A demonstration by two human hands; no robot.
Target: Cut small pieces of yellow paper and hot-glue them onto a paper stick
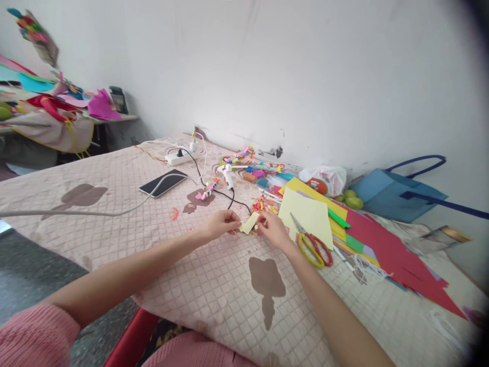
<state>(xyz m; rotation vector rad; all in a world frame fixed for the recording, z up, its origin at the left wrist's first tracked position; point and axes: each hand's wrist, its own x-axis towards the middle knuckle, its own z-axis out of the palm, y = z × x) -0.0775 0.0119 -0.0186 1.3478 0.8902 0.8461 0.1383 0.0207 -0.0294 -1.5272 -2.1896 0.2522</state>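
Observation:
Between my two hands is a small pale yellow paper strip (pixel 249 223). My left hand (pixel 222 224) pinches its left end, and my right hand (pixel 272 228) pinches the right end. Just behind the strip lies a small heap of colourful paper scraps (pixel 263 204). Right of my right hand, scissors (pixel 311 247) with yellow and red handles rest partly on a pale yellow paper sheet (pixel 307 214). A white glue gun (pixel 227 176) stands behind the hands, its black cord running toward the scraps. A small pink and purple paper craft (pixel 207 189) lies left of it.
A phone (pixel 163 182) and a white power strip (pixel 181 157) with cables lie at the left. Red paper sheets (pixel 385 250), white string (pixel 370 267) and a blue bag (pixel 397 191) are at the right. A wall (pixel 267 76) borders the table's back.

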